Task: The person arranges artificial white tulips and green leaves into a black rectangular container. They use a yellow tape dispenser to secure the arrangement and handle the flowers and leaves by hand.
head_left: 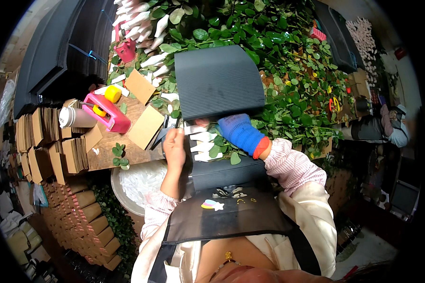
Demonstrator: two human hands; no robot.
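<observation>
A dark corrugated sheet (219, 82) arches over rose stems and flower heads in white mesh sleeves (204, 146), with another corrugated part (226, 172) below them. My bare left hand (174, 146) is closed at the left edge of this bundle, beside a dark tool; what it grips is hidden. My right hand (238, 132), in a blue glove with red cuff, reaches to the stems just under the upper sheet's lower edge; its fingertips are hard to see. A small pink flower head (202, 121) shows between the hands.
Leafy stems (293, 99) cover the bench's back and right. At left are cardboard stacks (54, 160), dark sheets (52, 52), a pink tape dispenser (108, 111), a white cup (78, 118) and cards (146, 127). A tub (132, 188) sits below. Another person (396, 127) is at far right.
</observation>
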